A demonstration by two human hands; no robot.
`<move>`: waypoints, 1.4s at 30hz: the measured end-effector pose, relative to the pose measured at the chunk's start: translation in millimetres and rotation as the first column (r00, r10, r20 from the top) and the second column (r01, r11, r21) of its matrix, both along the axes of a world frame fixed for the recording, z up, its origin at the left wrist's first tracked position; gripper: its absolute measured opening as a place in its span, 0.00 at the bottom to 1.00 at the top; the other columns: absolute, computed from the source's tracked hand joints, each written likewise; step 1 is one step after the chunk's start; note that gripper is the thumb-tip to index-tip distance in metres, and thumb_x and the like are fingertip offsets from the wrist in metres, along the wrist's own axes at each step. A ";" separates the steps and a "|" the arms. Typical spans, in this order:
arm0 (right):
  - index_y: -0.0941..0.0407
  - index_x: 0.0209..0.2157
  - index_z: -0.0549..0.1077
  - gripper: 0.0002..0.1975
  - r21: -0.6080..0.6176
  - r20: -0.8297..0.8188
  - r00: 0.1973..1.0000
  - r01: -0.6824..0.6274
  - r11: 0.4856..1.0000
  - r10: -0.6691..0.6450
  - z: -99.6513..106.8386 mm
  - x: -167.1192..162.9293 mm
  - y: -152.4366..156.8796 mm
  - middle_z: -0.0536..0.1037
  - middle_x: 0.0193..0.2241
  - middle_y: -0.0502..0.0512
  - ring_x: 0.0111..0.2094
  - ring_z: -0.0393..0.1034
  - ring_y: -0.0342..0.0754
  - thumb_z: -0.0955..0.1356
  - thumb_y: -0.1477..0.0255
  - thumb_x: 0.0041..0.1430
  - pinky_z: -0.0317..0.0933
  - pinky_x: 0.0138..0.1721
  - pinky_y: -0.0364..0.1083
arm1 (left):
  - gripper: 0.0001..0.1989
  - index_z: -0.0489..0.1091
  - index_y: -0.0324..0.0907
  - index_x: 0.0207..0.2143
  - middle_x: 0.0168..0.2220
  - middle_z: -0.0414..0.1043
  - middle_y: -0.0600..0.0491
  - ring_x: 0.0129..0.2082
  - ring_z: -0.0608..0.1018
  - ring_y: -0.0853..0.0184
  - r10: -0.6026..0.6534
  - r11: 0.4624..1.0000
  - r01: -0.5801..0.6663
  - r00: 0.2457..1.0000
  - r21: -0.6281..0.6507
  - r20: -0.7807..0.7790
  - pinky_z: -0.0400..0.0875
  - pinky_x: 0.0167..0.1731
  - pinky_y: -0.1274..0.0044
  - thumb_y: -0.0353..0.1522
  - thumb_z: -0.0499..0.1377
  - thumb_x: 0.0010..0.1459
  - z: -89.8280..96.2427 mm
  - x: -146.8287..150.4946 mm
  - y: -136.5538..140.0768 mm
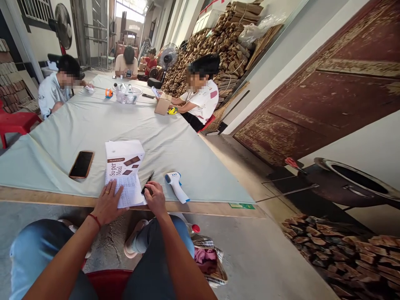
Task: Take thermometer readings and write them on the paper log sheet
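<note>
Grey floor (256,254), white wall (371,146), weathered door (312,112); bright far opening (131,10).

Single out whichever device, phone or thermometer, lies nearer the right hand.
The thermometer, white and blue, just right of the right hand; the black-screened phone lies farther off, left of the paper.

The head camera looks forward and down across the table (156,131).

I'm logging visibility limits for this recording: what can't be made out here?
All in the head view:
Writing on the sheet: too small to read; the left hand covers its lower left.
Whether the right hand grips or only touches the pen: the hand itself hides the contact.
Any reading on the thermometer: too small.
Pot: cut off by the right picture edge.
</note>
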State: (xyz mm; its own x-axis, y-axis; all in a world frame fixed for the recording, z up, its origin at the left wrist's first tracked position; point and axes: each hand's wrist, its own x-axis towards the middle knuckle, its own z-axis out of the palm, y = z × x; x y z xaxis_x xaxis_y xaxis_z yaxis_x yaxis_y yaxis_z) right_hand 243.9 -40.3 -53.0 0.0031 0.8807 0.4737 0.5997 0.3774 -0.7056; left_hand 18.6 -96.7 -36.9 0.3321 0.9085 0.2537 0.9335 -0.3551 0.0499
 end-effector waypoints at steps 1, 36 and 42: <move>0.54 0.36 0.78 0.12 0.004 -0.002 1.000 -0.004 1.000 0.004 -0.5 0.1 -0.2 0.75 0.42 0.60 0.47 0.67 0.54 0.63 0.71 0.58 0.62 0.53 0.54 | 0.42 0.59 0.37 0.65 0.68 0.51 0.31 0.68 0.55 0.44 0.002 1.000 -0.002 1.000 -0.007 -0.002 0.54 0.64 0.56 0.55 0.55 0.58 0.6 0.1 0.8; 0.59 0.55 0.67 0.26 -0.103 -0.314 0.949 -0.019 0.994 -0.014 -6.7 -3.8 21.4 0.71 0.33 0.53 0.32 0.66 0.49 0.64 0.70 0.53 0.66 0.38 0.49 | 0.32 0.67 0.44 0.60 0.66 0.58 0.40 0.67 0.59 0.49 -0.060 0.998 0.062 0.990 -0.015 0.125 0.54 0.64 0.55 0.53 0.55 0.60 14.4 -2.7 25.2; 0.57 0.50 0.73 0.24 -0.065 0.041 0.994 0.108 0.992 -0.105 -5.7 -5.0 24.3 0.71 0.36 0.59 0.40 0.66 0.54 0.62 0.77 0.50 0.62 0.48 0.53 | 0.16 0.72 0.42 0.42 0.50 0.70 0.44 0.54 0.71 0.57 -0.080 0.996 0.052 0.871 0.072 0.484 0.66 0.57 0.61 0.43 0.55 0.62 16.0 -12.4 27.5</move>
State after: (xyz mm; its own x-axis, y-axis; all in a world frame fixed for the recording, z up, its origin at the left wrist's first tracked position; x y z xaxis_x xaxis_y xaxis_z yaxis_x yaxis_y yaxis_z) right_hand 238.8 -16.0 -58.6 0.0820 0.9061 0.4149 0.6601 0.2625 -0.7038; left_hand 6.2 -69.3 -20.9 0.2125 0.8687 0.4475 0.7708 -0.4305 0.4696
